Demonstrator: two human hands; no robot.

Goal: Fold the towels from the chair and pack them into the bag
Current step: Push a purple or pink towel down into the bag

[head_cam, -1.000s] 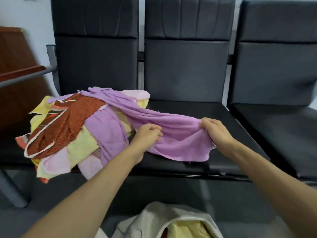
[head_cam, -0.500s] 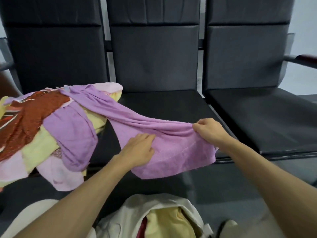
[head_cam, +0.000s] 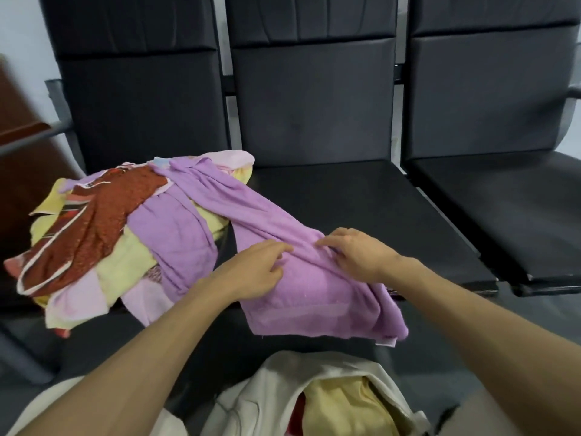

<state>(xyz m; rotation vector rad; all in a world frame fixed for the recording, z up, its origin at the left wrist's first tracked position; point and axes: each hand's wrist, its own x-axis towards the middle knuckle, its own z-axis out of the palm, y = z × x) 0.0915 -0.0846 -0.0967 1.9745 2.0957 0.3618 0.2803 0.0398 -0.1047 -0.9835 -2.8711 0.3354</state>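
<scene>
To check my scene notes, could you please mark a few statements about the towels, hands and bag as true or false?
1. The left hand and right hand both touch the purple towel. True.
2. The purple towel lies on the right seat. False: it lies on the middle seat, hanging over the front edge.
3. The bag holds a yellow towel. True.
4. The towel pile sits on the floor. False: it sits on the left chair.

I have three seats in a row ahead: the towel pile [head_cam: 94,234] sits on the left seat [head_cam: 141,105], and the right seat [head_cam: 503,199] is beside the middle seat [head_cam: 339,196]. One towel [head_cam: 308,294] runs from the pile across the middle seat and hangs over its front edge. My left hand [head_cam: 251,272] lies on it just left of my right hand [head_cam: 361,256], which holds it, and the bag [head_cam: 276,394] sits below, nearest me, with a folded towel [head_cam: 342,404] inside.
</scene>
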